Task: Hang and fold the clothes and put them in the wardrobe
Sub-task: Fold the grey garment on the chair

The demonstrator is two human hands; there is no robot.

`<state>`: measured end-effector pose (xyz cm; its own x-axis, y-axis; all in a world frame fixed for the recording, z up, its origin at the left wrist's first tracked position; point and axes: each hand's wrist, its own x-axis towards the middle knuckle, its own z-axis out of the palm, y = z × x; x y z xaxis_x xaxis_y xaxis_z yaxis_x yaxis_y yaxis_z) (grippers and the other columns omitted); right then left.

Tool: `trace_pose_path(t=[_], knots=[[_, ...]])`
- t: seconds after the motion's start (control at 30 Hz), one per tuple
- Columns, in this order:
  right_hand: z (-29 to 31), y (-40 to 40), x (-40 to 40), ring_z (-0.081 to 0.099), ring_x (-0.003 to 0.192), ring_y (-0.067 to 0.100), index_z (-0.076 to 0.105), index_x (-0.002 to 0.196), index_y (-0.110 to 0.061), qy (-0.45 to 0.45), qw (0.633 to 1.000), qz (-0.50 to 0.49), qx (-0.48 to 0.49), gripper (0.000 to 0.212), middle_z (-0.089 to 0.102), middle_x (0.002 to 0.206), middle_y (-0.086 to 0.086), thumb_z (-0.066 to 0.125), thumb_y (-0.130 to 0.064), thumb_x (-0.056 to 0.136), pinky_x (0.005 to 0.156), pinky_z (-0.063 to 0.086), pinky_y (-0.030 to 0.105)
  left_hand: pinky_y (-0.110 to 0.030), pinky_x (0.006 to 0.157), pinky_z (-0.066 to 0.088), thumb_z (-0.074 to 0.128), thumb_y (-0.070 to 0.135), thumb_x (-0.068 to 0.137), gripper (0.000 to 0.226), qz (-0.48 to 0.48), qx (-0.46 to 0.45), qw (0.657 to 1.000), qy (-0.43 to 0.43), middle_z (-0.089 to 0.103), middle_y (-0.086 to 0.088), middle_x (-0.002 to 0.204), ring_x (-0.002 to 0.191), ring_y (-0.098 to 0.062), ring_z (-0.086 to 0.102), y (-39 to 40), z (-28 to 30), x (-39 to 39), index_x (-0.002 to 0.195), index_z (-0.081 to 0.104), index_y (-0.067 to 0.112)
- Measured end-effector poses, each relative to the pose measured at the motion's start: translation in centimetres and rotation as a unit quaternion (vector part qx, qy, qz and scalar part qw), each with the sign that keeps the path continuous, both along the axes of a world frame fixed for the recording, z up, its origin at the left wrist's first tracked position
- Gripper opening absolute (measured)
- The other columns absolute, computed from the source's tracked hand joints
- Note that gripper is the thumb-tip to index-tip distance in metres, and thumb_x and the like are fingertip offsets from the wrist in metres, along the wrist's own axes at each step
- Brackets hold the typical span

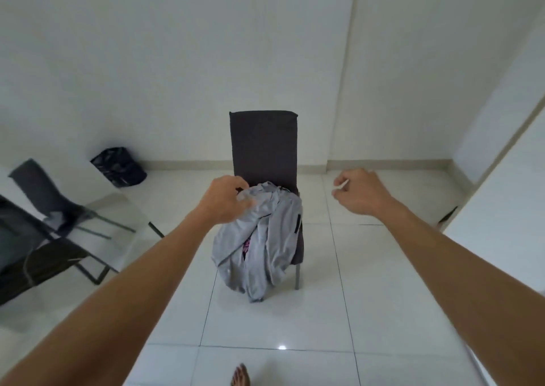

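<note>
Bare foot [240, 375] on white tiles. Left hand [225, 200] grips top of grey garment [259, 244], fingers curled into the cloth; garment heaped on dark chair [264, 146] seat, draping over the front edge. Right hand [361, 191] beside the chair, fingers curled, pinching something small and white. Black bin [119, 166] at far wall.

We extend both bare forearms forward. Our left hand [225, 201] reaches forward with its fingers curled downward; our right hand [358, 191], held apart at like height, has its fingers curled inward. One bare foot [240, 375] shows below.
</note>
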<state>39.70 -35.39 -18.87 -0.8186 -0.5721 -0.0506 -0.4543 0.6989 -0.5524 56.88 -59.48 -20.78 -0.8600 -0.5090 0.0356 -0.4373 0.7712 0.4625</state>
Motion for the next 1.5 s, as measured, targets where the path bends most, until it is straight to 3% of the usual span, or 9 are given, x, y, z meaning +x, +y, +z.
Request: trace_pose_path(t=[0.13,0.33,0.47,0.63,0.87,0.97,1.1,1.37,1.5], knots=[[-2.0,-7.6,-1.5,0.065,0.1,0.023,0.068,0.098,-0.028,-0.016,0.999,0.018,0.024,0.012,0.07,0.111,0.003,0.071,-0.028,0.086,0.096,0.052,0.036,-0.037,0.094,0.05,0.076,0.035,0.083,0.04,0.022,0.022,0.999,-0.022,0.066,-0.007,0.121,0.103,-0.023,0.064,-7.9,-3.0,-0.7,0.116,0.068,0.013],[-4.3,-17.7,-6.6,0.064,0.099,0.022,0.068,0.098,-0.028,-0.033,0.998,0.0,0.047,0.012,0.067,0.112,0.002,0.071,-0.029,0.086,0.095,0.051,0.036,-0.034,0.093,0.05,0.073,0.037,0.083,0.042,0.014,0.049,0.998,-0.046,0.064,-0.005,0.123,0.107,-0.021,0.062,-18.8,-6.9,-5.6,0.118,0.066,0.015],[-6.6,-21.8,-9.4,0.065,0.087,0.019,0.068,0.1,-0.026,-0.056,0.997,-0.015,0.043,0.012,0.067,0.103,0.002,0.068,-0.026,0.088,0.084,0.053,0.03,-0.036,0.093,0.05,0.074,0.035,0.085,0.044,-0.008,0.061,0.995,-0.075,0.063,-0.008,0.124,0.107,-0.024,0.062,-22.2,-8.9,-9.4,0.121,0.065,0.012],[-11.2,-26.0,-14.2,0.066,0.083,0.021,0.069,0.1,-0.017,-0.093,0.994,-0.022,0.059,0.013,0.07,0.097,0.005,0.061,-0.018,0.09,0.085,0.057,0.034,-0.029,0.091,0.046,0.072,0.035,0.086,0.045,-0.038,0.078,0.989,-0.118,0.061,-0.008,0.128,0.108,-0.022,0.062,-25.4,-12.9,-15.8,0.125,0.063,0.012],[-19.6,-32.0,-25.4,0.068,0.09,0.032,0.068,0.107,0.002,-0.146,0.983,-0.032,0.102,0.025,0.067,0.109,0.019,0.056,-0.009,0.089,0.085,0.059,0.047,-0.035,0.099,0.049,0.07,0.03,0.089,0.046,-0.051,0.105,0.979,-0.168,0.062,-0.01,0.129,0.116,-0.027,0.06,-29.5,-20.1,-27.8,0.129,0.061,0.01],[-24.5,-34.8,-30.9,0.065,0.091,0.028,0.067,0.106,-0.006,-0.18,0.975,-0.038,0.121,0.021,0.062,0.11,0.014,0.055,-0.012,0.09,0.086,0.058,0.044,-0.034,0.098,0.046,0.07,0.027,0.089,0.042,-0.051,0.112,0.974,-0.191,0.064,-0.01,0.126,0.116,-0.028,0.059,-31.5,-23.7,-34.0,0.126,0.063,0.008],[-32.4,-38.4,-37.0,0.061,0.109,0.027,0.065,0.118,-0.015,-0.211,0.966,-0.029,0.148,0.028,0.062,0.119,0.009,0.056,-0.017,0.092,0.096,0.053,0.041,-0.041,0.094,0.05,0.069,0.024,0.087,0.035,-0.057,0.097,0.972,-0.206,0.068,-0.011,0.116,0.11,-0.031,0.063,-34.1,-30.4,-42.0,0.118,0.066,0.008],[-44.5,-43.0,-42.2,0.062,0.106,0.033,0.055,0.13,-0.016,-0.245,0.951,-0.022,0.189,0.038,0.062,0.12,0.014,0.051,-0.008,0.092,0.088,0.055,0.042,-0.046,0.095,0.052,0.064,0.016,0.09,0.044,-0.061,0.076,0.966,-0.239,0.054,-0.007,0.133,0.121,-0.03,0.054,-35.6,-42.1,-50.1,0.133,0.055,0.016],[-47.8,-43.8,-43.1,0.061,0.112,0.035,0.043,0.142,-0.017,-0.251,0.94,-0.008,0.232,0.053,0.06,0.125,0.015,0.052,-0.006,0.091,0.09,0.055,0.048,-0.042,0.096,0.05,0.061,0.005,0.09,0.058,-0.079,-0.007,0.95,-0.303,0.049,-0.005,0.137,0.125,-0.027,0.047,-35.0,-44.9,-51.3,0.143,0.042,0.019]])
